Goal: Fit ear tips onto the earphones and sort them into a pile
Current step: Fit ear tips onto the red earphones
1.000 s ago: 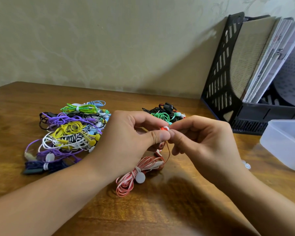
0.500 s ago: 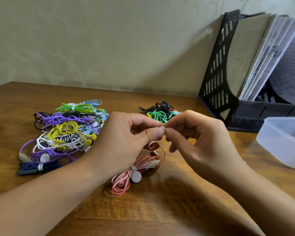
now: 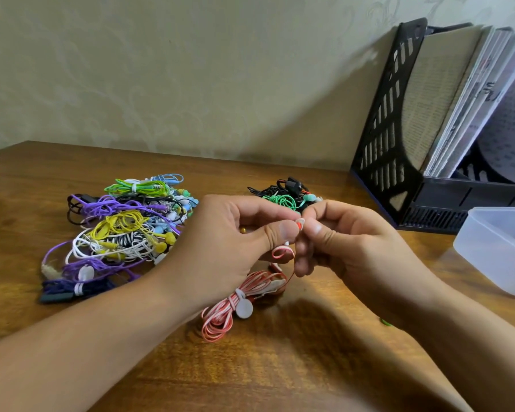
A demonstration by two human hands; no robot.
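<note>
Nearest to me, on the bench (image 3: 280,373), lies the red and white cable (image 3: 235,304) of the earphones I work on. It is coiled and bound with a white tie, and it rests just under my hands.

Above it, my left hand (image 3: 235,251) pinches the red earbud (image 3: 300,223) between thumb and forefinger, the other fingers curled. My right hand (image 3: 348,242) meets it from the other side, thumb and forefinger pressed on the same earbud. Something pale shows at the earbud, and I think it is the ear tip, but it is too small to tell if it already sits on the nozzle. One loop of cable hangs down between the two hands.

So I judge the step in hand is the fitting of the tip on this pair. The next move calls for a firm push and a small turn with the right fingers (image 3: 315,230), while the left holds the bud steady, until the tip goes over the rim. After that the pair must go to a pile.

To the left, a little farther, is the big pile (image 3: 122,230) of many colours: purple, yellow, green, white. Behind my hands is a small pile (image 3: 283,194), black and green. I cannot tell which one is the finished one.

At the right edge stands a clear box (image 3: 497,251), and behind it, against the wall, a black file rack (image 3: 384,144) with papers.
</note>
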